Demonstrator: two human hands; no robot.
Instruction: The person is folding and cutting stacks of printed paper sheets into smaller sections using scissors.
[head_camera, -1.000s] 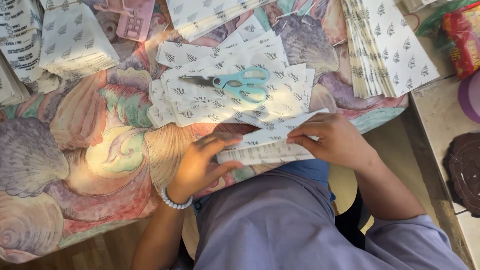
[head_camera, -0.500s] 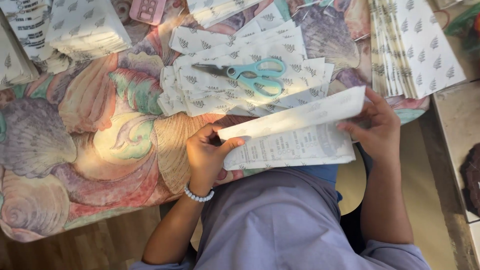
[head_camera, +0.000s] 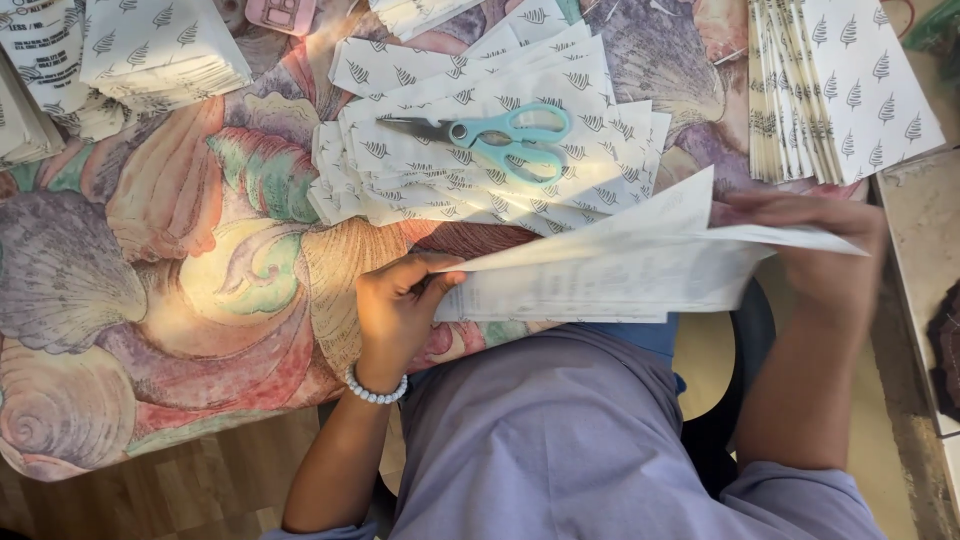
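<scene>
holding a long white paper sheet (head_camera: 610, 270) between both hands, a person sits at a table covered by a cloth (head_camera: 180, 260) printed with large seashells. the left hand (head_camera: 395, 310) pinches the sheet's left end, thumb on top and fingers curled under it, closed on the paper. the right hand (head_camera: 820, 245) is blurred at the sheet's right end; it seems to grip the paper there, though how its fingers lie cannot be told.

the sheet hangs just above the table's near edge, in front of the person's body, lifted off the cloth. its long axis runs left to right across the view, with the right end a little higher and further from the body. an upper layer rises away from a lower one toward the right, so the paper looks partly folded or opened along its length.

judging by this, the step in hand is folding or creasing the sheet lengthwise. the next move would call for matching the long edges and pressing the crease flat.

just beyond the sheet lies a heap of cut paper pieces with a small leaf print (head_camera: 480, 150), and teal-handled scissors (head_camera: 490, 135) rest on it, blades pointing left. a stack of folded leaf-print papers (head_camera: 840, 90) sits at the upper right.
</scene>
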